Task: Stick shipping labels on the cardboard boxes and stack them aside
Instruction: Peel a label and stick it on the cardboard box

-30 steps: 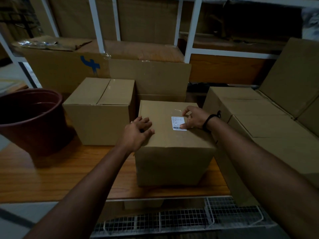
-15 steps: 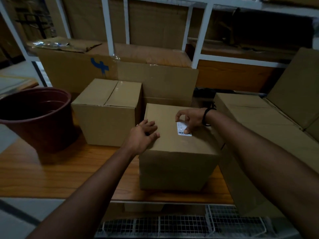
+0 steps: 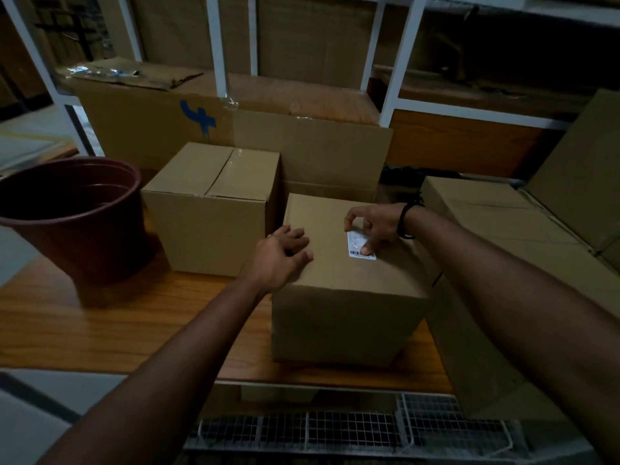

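The label [image 3: 357, 245] lies under the right hand [image 3: 377, 228]'s pressing fingers [image 3: 352, 217], nothing grasped, atop the near box [image 3: 342, 317]. The left hand [image 3: 280, 255] rests released beside them. Stacking remains, and the far box [image 3: 214, 209] looks unlabelled.

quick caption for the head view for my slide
Right hand presses a shipping label onto a cardboard box while the left hand rests on its top.
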A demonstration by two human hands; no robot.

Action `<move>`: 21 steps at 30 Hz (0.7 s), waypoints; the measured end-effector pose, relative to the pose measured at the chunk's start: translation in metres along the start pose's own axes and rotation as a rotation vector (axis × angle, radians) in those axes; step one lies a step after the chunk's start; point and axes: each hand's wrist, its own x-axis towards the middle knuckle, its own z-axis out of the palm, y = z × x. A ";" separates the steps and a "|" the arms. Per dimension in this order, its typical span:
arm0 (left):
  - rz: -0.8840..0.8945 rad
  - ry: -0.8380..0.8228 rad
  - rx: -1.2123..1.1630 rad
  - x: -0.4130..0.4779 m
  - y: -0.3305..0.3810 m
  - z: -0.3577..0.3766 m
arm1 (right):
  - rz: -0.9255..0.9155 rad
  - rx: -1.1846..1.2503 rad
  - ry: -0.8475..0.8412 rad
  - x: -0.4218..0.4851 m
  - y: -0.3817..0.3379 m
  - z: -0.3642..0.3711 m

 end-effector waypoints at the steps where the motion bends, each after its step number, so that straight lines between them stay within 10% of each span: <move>1: 0.000 0.001 0.001 0.000 0.001 0.000 | -0.002 -0.002 -0.001 0.000 0.000 0.000; 21: -0.018 0.005 -0.023 -0.001 0.003 -0.001 | 0.011 0.028 -0.014 -0.005 -0.004 -0.001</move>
